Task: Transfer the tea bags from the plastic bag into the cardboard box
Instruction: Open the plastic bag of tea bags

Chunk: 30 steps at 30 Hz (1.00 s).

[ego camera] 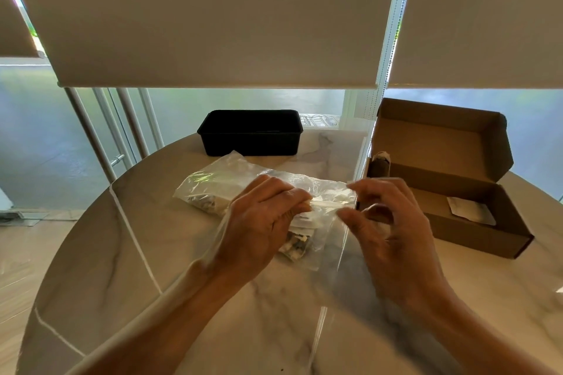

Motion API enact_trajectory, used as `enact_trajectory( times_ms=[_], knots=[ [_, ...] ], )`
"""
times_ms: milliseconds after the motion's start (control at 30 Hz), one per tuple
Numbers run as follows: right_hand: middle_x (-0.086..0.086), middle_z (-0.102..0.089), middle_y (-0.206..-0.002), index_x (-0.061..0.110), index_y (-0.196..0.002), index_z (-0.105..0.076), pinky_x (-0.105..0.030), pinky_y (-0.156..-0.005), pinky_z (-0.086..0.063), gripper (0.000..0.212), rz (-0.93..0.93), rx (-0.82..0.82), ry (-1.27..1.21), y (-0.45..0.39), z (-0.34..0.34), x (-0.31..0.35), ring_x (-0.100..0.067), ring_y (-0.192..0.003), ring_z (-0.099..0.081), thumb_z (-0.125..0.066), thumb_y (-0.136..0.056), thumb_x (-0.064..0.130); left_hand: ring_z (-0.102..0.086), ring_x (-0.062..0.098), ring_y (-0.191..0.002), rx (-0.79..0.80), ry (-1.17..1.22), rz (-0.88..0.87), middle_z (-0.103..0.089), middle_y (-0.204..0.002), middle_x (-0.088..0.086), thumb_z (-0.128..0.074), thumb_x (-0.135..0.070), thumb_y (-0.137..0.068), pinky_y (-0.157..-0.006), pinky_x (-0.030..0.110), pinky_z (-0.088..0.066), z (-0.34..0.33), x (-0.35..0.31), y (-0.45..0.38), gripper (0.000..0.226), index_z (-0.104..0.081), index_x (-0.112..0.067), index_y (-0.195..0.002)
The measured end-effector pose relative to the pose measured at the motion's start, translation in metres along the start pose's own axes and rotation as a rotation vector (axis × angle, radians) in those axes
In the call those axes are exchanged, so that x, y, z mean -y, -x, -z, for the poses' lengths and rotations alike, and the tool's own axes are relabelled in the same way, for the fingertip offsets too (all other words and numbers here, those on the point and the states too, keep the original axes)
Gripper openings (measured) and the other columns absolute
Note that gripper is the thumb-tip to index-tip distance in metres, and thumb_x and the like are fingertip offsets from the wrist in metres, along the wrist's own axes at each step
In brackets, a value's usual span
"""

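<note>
Clear, crinkled plastic bag (pixel 231 183): lies at the middle of the round, grey-veined marble table (pixel 122 253), its far end pointing left, its near end raised between both hands. Contents: white paper tea bags (pixel 300 224), bunched inside; number cannot be told.

Left hand (pixel 259 222): fingers curled, pinching the bag's upper edge on the left side.

Right hand (pixel 393 222): thumb and forefinger pinch the same edge on the right; the other fingers are loosely bent, holding nothing.

Brown rectangular cardboard box (pixel 475 231): stands right of the bag, just beside the right hand, lid flap upright at the far side. One flat white sachet (pixel 470 210) lies on its floor.

Black rectangular plastic tray (pixel 249 132): at the far edge of the table, beyond the bag and apart from it.

Beige roller blinds (pixel 213 15): hang half lowered over the windows behind the table.
</note>
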State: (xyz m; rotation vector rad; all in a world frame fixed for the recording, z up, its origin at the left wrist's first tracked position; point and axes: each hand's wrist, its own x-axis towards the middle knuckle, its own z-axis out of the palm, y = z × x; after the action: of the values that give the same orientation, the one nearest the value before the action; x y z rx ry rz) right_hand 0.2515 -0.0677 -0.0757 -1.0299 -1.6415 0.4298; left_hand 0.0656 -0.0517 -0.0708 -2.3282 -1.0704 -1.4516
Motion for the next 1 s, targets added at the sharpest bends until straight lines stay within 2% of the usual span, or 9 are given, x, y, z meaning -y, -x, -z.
enact_trajectory(
  times_ms=[67, 100, 167, 233, 467, 600, 700, 800, 1000],
  knots=[
    [0.024, -0.046, -0.116, 0.043, -0.118, -0.053, -0.010, -0.086, -0.048, 0.048, 0.034, 0.057, 0.092, -0.003, 0.002, -0.001, 0.000, -0.108, -0.051, -0.066, -0.072, 0.048, -0.057, 0.014, -0.082, 0.018, -0.003, -0.024, -0.066, -0.086, 0.004, -0.060, -0.019, -0.088, -0.071, 0.022, -0.047, -0.001, -0.002, -0.001, 0.020, -0.071, -0.005, -0.096],
    [0.022, -0.047, -0.115, 0.042, -0.118, -0.055, -0.016, -0.088, -0.050, 0.047, 0.056, 0.061, 0.120, -0.005, 0.001, 0.000, -0.003, -0.109, -0.051, -0.065, -0.072, 0.050, -0.057, 0.014, -0.082, 0.026, -0.010, -0.033, -0.066, -0.087, 0.004, -0.060, -0.019, -0.088, -0.072, 0.022, -0.047, -0.002, -0.004, -0.001, 0.020, -0.071, -0.005, -0.097],
    [0.024, -0.055, -0.103, 0.035, -0.107, -0.066, -0.031, -0.084, -0.054, 0.034, 0.123, 0.034, 0.170, -0.006, -0.002, 0.002, -0.008, -0.102, -0.056, -0.066, -0.075, 0.045, -0.056, 0.013, -0.083, 0.031, -0.012, -0.025, -0.066, -0.088, 0.003, -0.059, -0.020, -0.088, -0.073, 0.020, -0.046, -0.002, -0.006, -0.001, 0.021, -0.071, -0.006, -0.097],
    [0.024, -0.061, -0.093, 0.029, -0.095, -0.073, -0.038, -0.078, -0.054, 0.022, 0.167, -0.005, 0.176, -0.007, -0.005, 0.001, -0.010, -0.094, -0.059, -0.068, -0.076, 0.038, -0.056, 0.011, -0.083, 0.025, 0.011, -0.002, -0.065, -0.087, 0.001, -0.057, -0.022, -0.089, -0.075, 0.018, -0.045, 0.000, -0.007, -0.001, 0.022, -0.072, -0.007, -0.096],
    [0.026, -0.064, -0.087, 0.033, -0.087, -0.072, -0.027, -0.074, -0.050, 0.014, 0.172, -0.068, 0.073, -0.006, -0.007, -0.005, -0.006, -0.087, -0.059, -0.071, -0.073, 0.032, -0.054, 0.009, -0.084, 0.049, 0.000, -0.030, -0.065, -0.087, 0.001, -0.057, -0.022, -0.089, -0.076, 0.015, -0.044, 0.003, -0.004, -0.003, 0.022, -0.071, -0.007, -0.096],
    [0.027, -0.063, -0.088, 0.032, -0.087, -0.071, -0.025, -0.074, -0.051, 0.013, 0.178, -0.085, 0.059, -0.006, -0.006, -0.006, -0.007, -0.087, -0.059, -0.068, -0.074, 0.035, -0.055, 0.011, -0.084, 0.058, -0.032, -0.055, -0.066, -0.088, 0.004, -0.055, -0.022, -0.089, -0.074, 0.021, -0.047, 0.007, -0.002, -0.003, 0.024, -0.070, -0.005, -0.097],
    [0.030, -0.062, -0.086, 0.032, -0.085, -0.071, -0.020, -0.075, -0.051, 0.015, 0.185, -0.100, 0.050, -0.007, -0.005, -0.006, -0.005, -0.088, -0.059, -0.065, -0.074, 0.041, -0.055, 0.010, -0.084, 0.054, -0.047, -0.052, -0.066, -0.088, 0.004, -0.057, -0.020, -0.088, -0.074, 0.018, -0.046, 0.010, 0.002, -0.004, 0.023, -0.071, -0.004, -0.096],
    [0.024, -0.063, -0.087, 0.028, -0.084, -0.073, -0.020, -0.075, -0.052, 0.019, 0.179, -0.106, 0.052, -0.007, -0.002, -0.008, -0.006, -0.088, -0.060, -0.065, -0.073, 0.041, -0.055, 0.010, -0.083, 0.045, -0.052, -0.044, -0.066, -0.087, 0.003, -0.058, -0.020, -0.088, -0.074, 0.016, -0.045, 0.013, 0.005, -0.004, 0.021, -0.071, -0.004, -0.095],
    [0.020, -0.065, -0.089, 0.032, -0.083, -0.070, -0.016, -0.075, -0.051, 0.013, 0.184, -0.126, 0.051, -0.010, 0.003, -0.012, -0.005, -0.087, -0.060, -0.066, -0.073, 0.040, -0.055, 0.010, -0.083, 0.042, -0.089, -0.034, -0.067, -0.087, 0.003, -0.060, -0.019, -0.087, -0.076, 0.014, -0.043, 0.014, 0.008, -0.004, 0.020, -0.071, -0.004, -0.094]
  ],
)
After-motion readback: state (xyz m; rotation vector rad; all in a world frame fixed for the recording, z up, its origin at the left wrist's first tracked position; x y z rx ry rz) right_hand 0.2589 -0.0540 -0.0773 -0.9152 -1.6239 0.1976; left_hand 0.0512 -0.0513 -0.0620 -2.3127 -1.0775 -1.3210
